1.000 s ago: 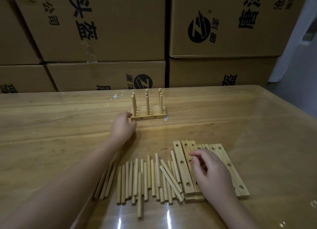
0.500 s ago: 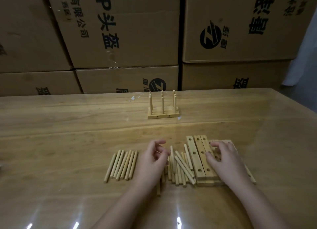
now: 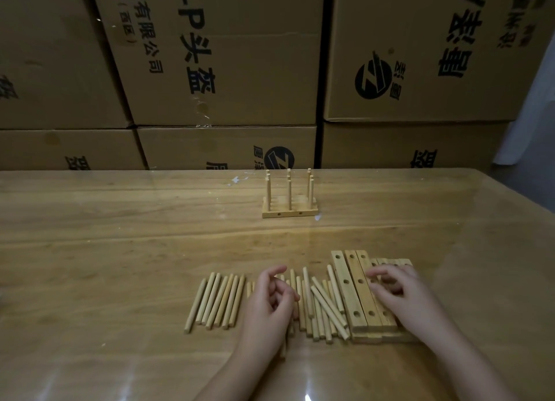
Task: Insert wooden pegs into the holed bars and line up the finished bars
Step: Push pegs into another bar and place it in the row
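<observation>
Returning from the finished bars (image 3: 289, 210), which stand beyond the stack of holed bars (image 3: 351, 292) and well apart from it, the left hand (image 3: 270, 306) now hovers over the loose wooden pegs (image 3: 319, 306) lying just left of that stack. A second ago it was up beside the pegged row; half a second ago it had already come down over the pegs, and it has barely moved since. The right hand (image 3: 413, 298) has kept its place on the right part of the stack throughout, fingertips spread and resting on the top bars without closing round any of them.

That reads as one bar set down in the row and the next round starting: a bar to be lifted from the stack, a peg to be taken from beside it.

The left hand's fingers are curled inward with the thumb apart; whether a peg is pinched under them I cannot tell, since the palm covers the pegs below. The right hand hides the right side of the stack, so the bar count there is unclear. How many finished bars stand in the row is hard to make out, as their pegs overlap.
</observation>
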The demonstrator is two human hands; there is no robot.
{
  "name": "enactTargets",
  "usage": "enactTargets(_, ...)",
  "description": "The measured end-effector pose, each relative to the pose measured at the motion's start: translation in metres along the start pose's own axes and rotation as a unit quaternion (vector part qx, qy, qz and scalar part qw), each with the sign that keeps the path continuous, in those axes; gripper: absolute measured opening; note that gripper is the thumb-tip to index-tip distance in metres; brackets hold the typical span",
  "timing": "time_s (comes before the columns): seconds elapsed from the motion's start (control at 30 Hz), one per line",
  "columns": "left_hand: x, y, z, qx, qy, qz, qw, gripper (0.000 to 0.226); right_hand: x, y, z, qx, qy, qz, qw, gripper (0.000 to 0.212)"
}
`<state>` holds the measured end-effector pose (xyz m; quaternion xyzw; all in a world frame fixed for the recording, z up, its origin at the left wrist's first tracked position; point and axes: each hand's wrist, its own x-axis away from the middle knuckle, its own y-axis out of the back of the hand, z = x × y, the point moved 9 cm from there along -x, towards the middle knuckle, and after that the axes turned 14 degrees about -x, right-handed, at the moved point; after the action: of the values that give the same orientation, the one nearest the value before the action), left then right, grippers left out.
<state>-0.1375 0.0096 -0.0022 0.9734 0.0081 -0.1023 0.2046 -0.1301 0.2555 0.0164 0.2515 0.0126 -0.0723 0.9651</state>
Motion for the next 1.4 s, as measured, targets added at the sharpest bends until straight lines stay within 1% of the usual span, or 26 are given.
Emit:
enactTargets(0.1,0.0013,-0.0018,-0.0022,-0.019,-0.010,0.006,1.000,0.035,-0.0001,-0.0023,-0.0009,-0.004,0.002,0.018,1.000,0.018)
enactTargets(0.2,0.0016,-0.0026,-0.0040,-0.024,-0.012,0.006,1.000,0.037,0.0006,-0.0062,-0.0021,0.027,-0.005,0.044,0.999,0.015)
enactTargets(0.37,0.0011,-0.0026,-0.0045,-0.016,-0.004,0.003,1.000,0.037,-0.0016,-0.0001,-0.0064,0.017,-0.016,0.016,1.000,0.018)
enactTargets(0.53,0.0017,-0.0016,-0.0063,-0.017,-0.004,0.006,1.000,0.037,-0.0021,-0.0028,-0.0038,-0.003,0.002,0.033,0.999,0.022)
enactTargets(0.7,0.0027,-0.0006,-0.0077,-0.019,0.006,0.003,1.000,0.037,-0.0039,-0.0045,-0.0049,0.013,0.013,0.021,1.000,0.020)
enactTargets(0.9,0.0026,-0.0003,-0.0091,-0.019,0.001,-0.001,1.000,0.038,-0.0016,-0.0058,0.0013,0.026,0.031,0.019,0.999,0.027)
enactTargets(1.0,0.0024,-0.0012,-0.0074,-0.020,0.007,0.006,1.000,0.040,-0.0003,-0.0074,0.0002,0.048,0.028,0.037,0.998,0.019)
enactTargets(1.07,0.0021,-0.0010,-0.0064,-0.022,0.009,0.007,1.000,0.040,-0.0016,-0.0098,-0.0023,0.060,0.024,0.058,0.996,0.020)
enactTargets(1.27,0.0021,-0.0008,-0.0063,-0.020,0.007,0.001,1.000,0.039,-0.0064,-0.0046,-0.0060,-0.019,0.029,0.085,0.996,0.025)
enactTargets(1.4,0.0029,0.0001,-0.0077,-0.018,0.007,-0.002,1.000,0.039,-0.0074,-0.0034,-0.0082,-0.029,0.034,0.099,0.994,0.023)
